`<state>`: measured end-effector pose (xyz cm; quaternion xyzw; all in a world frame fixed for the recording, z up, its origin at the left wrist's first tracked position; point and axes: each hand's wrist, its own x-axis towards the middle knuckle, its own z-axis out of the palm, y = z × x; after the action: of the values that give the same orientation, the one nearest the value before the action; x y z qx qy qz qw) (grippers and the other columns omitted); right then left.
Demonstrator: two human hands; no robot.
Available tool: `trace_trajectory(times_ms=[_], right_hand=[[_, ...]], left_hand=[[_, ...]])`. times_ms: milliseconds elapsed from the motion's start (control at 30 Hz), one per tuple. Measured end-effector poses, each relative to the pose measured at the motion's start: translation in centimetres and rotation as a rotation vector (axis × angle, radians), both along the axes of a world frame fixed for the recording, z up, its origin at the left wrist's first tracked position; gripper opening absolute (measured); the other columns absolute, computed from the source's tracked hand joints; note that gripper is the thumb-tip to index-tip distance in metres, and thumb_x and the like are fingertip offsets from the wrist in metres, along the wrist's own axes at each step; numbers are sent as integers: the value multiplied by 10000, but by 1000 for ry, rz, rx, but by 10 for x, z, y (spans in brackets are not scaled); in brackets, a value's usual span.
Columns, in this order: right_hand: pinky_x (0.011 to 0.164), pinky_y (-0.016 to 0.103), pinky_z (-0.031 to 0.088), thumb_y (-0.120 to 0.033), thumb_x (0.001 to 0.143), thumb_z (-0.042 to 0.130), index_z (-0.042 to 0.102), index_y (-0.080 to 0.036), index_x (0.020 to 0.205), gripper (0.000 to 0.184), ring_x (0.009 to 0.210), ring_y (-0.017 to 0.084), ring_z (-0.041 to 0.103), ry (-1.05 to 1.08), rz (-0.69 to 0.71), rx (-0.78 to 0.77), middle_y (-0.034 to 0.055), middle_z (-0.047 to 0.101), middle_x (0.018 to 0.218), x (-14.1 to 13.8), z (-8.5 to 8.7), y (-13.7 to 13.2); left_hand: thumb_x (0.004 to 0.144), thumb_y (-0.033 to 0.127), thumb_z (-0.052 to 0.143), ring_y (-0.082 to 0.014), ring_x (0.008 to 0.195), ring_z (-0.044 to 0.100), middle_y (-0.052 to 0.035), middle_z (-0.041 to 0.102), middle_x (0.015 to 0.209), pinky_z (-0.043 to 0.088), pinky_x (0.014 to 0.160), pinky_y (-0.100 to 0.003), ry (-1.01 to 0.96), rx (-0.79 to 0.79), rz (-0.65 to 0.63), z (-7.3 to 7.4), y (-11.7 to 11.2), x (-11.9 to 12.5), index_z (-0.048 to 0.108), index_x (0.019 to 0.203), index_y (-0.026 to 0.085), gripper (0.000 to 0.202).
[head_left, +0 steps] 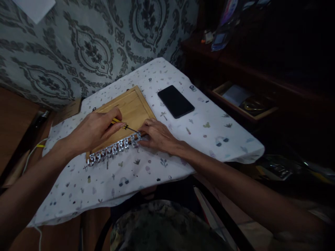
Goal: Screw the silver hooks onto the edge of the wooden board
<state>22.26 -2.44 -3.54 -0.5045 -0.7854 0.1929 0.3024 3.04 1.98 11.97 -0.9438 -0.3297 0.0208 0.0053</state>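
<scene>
In the head view, my left hand is closed round the yellow handle of a screwdriver. Its thin shaft slants down to the right, and the tip meets the near edge of a wooden board beside my other hand. Along that near edge runs a row of shiny metal hooks. My right hand has its fingers closed at the right end of the row, gripping the last metal hook, which they partly cover. Whether a screw sits under the tip is too small to tell.
A black phone lies right of the board on the patterned white tablecloth. Wallpaper rises behind the table. An open drawer with things in it is at the right. A piece of cardboard stands at the left edge.
</scene>
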Motion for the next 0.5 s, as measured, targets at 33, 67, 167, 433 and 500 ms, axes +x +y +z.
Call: trace_trajectory(times_ms=[33,67,167,433,500], right_hand=[[878,361,435,-347,847,788,749,-142,1091,321,1019,245,543,7,0,0,96,624,1036,0,0,0],[881,365,438,-345,843,793,748,-139,1094,328,1021,248,547,12,1,-1,98,629,1039,0,0,0],[893,368,441,-354,836,803,741,-124,1113,366,1033,251,549,14,-2,-8,106,636,1052,-1,1,1],[871,362,428,-390,847,791,735,-130,1128,387,1027,252,535,-9,-2,-21,107,626,1063,-1,3,0],[870,361,424,-391,845,791,731,-138,1130,385,1024,252,527,-9,2,-18,105,625,1067,0,2,1]], left_hand=[[1007,490,444,-151,484,488,33,532,569,338,516,-260,-2,-3,1,0,0,0,565,974,218,299],[1005,492,444,-154,486,491,32,533,570,338,515,-262,-1,-4,5,0,0,0,565,975,221,299],[1000,496,445,-159,493,503,32,541,573,341,514,-263,5,-8,18,0,0,-1,571,978,224,300],[967,440,469,-153,487,498,57,505,546,391,544,-269,-45,-82,-3,2,-9,3,571,1075,208,276],[964,449,465,-145,445,461,55,506,539,362,496,-273,-57,-97,44,6,-11,2,576,1035,210,273]])
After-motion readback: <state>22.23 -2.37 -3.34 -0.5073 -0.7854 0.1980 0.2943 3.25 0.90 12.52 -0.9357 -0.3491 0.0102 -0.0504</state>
